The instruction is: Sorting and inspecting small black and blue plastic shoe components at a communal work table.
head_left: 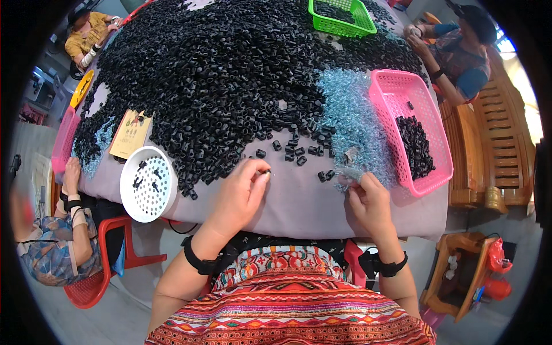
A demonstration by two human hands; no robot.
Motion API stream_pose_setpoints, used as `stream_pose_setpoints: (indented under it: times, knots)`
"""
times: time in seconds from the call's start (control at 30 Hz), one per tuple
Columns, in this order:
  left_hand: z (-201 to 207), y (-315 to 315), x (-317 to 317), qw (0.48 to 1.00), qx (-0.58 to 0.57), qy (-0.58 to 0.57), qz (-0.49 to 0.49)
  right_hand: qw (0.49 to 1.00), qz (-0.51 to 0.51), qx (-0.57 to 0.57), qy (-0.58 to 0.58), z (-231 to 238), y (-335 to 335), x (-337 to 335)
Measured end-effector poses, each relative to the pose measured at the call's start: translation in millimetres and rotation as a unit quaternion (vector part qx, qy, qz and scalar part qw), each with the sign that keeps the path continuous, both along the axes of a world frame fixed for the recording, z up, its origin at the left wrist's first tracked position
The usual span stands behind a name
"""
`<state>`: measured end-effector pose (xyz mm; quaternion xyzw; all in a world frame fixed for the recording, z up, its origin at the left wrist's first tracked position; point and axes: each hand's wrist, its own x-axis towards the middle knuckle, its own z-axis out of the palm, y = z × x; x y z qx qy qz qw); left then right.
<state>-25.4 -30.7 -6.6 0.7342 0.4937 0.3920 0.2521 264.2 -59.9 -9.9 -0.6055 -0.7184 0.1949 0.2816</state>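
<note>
My left hand [241, 194] is above the near part of the table, thumb and forefinger pinched on a small black plastic piece [267, 172], mostly hidden by the fingers. To its right, my right hand [370, 204] is closed at the near edge of a heap of clear bluish plastic pieces [349, 109]. Its fingertips pinch a small clear plastic piece [351, 173]. A great heap of short, hollow black plastic pieces [230, 86] spreads beyond both hands. Several loose black pieces [299, 154] lie between the hands, on the grey tablecloth [299, 204].
A pink basket [422, 185] with black pieces stands right of my right hand. Left are a white perforated bowl [133, 198] holding a few black parts and a yellow booklet [129, 138]. A green basket [345, 27] sits at the far side. Other people work around the table.
</note>
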Motion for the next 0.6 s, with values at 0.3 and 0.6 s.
stream_pose_setpoints:
  times: [0.3, 0.6]
  knots:
    - [-9.7, -11.0, 27.5, 0.944, -0.284, -0.118, -0.120, 0.995, 0.055, 0.065, -0.048, 4.3, 7.6, -8.1]
    - [-10.6, -13.0, 27.6, 0.942, -0.291, -0.122, -0.111, 0.997, 0.045, 0.058, -0.007, 15.0, 11.0, -15.7]
